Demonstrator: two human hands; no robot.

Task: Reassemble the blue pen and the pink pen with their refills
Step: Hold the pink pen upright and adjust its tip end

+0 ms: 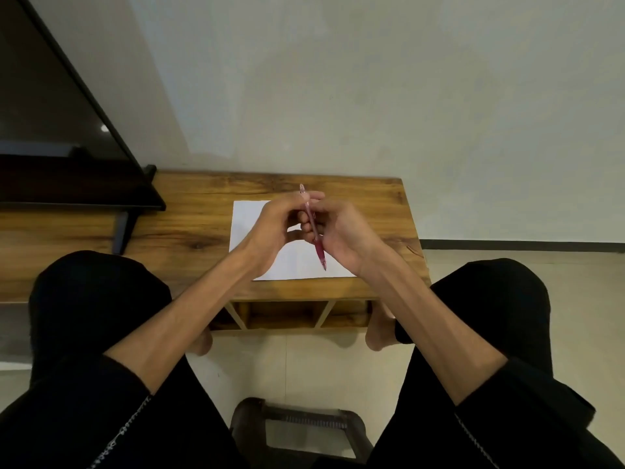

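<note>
Head view: both hands, left [270, 228] and right [341, 231], pinch pink pen [314, 231] above white paper [250, 218] on wooden table [189, 211]; monitor [50, 106] far left.

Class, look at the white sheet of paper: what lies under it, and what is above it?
The white sheet lies flat on the wooden table. Above it, both hands hold the pink pen. The hands cover its middle.

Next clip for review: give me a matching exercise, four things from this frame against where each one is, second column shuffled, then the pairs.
Things:
1. pink pen
2. white sheet of paper
3. wooden table
4. dark screen

Places:
A. far left, standing on the table
B. flat on the table, under both hands
C. held up between the left hand and the right hand
D. against the wall, in front of the knees

Pairs: 1-C, 2-B, 3-D, 4-A
</note>
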